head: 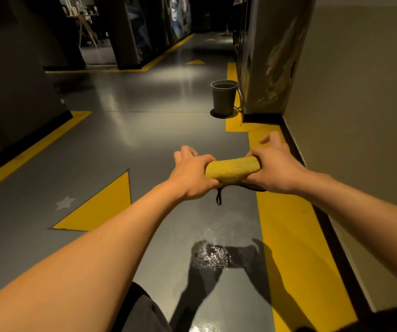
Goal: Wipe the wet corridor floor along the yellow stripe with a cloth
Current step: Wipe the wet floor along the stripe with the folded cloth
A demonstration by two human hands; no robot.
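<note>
both arms out in front. the cloth (233, 169), yellow, is rolled into a thick sausage and held up in the air over the floor (145, 121), not touching it. its long axis runs left-right across the view, right end tilted slightly up and toward the wall side. left hand (192, 176) has its grip closed round the left end, thumb and fingers wrapped; right hand (275, 167) has its grip closed round the right end, though one or two fingers stick out blurred past the cloth. a short dark loop (219, 197) hangs down from under the cloth near the left hand.

the cloth sits above the inner edge of the yellow stripe (295, 236), which runs along the right wall (360, 116) with a black skirting between them. directly below and nearer the camera there is a wet patch (213, 256) on the grey floor, glinting, just beside the stripe, with the shadow of hands and cloth falling on it.

further up the corridor a dark bucket (224, 98) stands upright on the stripe line, next to a pillar corner (271, 68), well apart from the hands. a yellow arrow marking (101, 207) and a pale star (65, 202) lie on the floor to the left. another yellow line (25, 152) runs along the left wall.
</note>
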